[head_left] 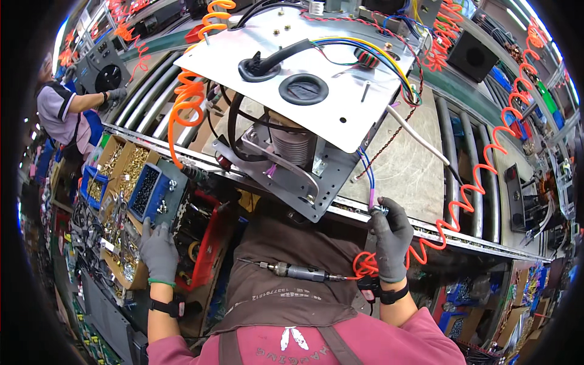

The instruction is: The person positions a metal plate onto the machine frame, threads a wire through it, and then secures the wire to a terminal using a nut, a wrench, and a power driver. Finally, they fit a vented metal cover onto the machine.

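I hold my left forearm (163, 325) nearly upright, in line with the left wrist (162, 293). The gloved left hand (159, 254) is back up, its fingers (147, 230) pointing forward and loosely spread. My right forearm (399, 309) leans inward, well apart from the left. The gloved right hand (391, 240) is raised, thumb and forefinger bent together in a pinch.

Between the left hand (159, 254) and right hand (390, 240), nearer the body, here's a pale line of print (286, 296), digits included, on the brown apron (277, 311)! Closer in still, capitals (307, 359) curve beneath a white emblem (297, 337) on the pink shirt (389, 344).
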Motion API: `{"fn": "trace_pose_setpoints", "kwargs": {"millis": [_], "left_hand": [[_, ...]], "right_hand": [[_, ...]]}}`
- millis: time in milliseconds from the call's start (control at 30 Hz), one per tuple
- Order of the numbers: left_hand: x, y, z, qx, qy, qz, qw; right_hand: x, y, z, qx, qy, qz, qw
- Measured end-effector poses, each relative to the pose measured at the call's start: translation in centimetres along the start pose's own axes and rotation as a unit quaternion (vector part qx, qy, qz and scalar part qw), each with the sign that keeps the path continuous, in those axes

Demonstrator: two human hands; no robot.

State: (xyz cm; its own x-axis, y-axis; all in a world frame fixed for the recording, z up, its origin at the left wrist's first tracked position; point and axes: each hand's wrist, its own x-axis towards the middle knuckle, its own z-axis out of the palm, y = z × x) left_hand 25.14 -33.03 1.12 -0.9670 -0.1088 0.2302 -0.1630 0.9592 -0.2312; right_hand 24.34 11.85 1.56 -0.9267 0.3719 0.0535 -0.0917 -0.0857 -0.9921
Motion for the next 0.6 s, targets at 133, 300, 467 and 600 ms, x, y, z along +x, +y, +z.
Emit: {"fn": "trace_pose_setpoints", "kwargs": {"millis": [133,300,467,600], "left_hand": [[-0.1,-0.2,0.0,0.001,0.005,-0.010,1.000],[0.2,-0.3,-0.4,-0.038,-0.023,-0.044,0.998],[0.8,-0.5,-0.2,-0.044,0.050,-0.033,0.997],[1.3,-0.8,0.3,-0.024,0.049,-0.014,0.998]], "right_hand": [[0.5,0.2,-0.6,-0.007,0.013,0.002,1.000],[0.1,0.5,-1.2,-0.013,0.016,0.013,1.000],[0.3,0.8,-2.0,-0.035,0.045,0.023,0.998],[0.6,1.1,-2.3,-0.018,0.031,0.017,0.999]]}}
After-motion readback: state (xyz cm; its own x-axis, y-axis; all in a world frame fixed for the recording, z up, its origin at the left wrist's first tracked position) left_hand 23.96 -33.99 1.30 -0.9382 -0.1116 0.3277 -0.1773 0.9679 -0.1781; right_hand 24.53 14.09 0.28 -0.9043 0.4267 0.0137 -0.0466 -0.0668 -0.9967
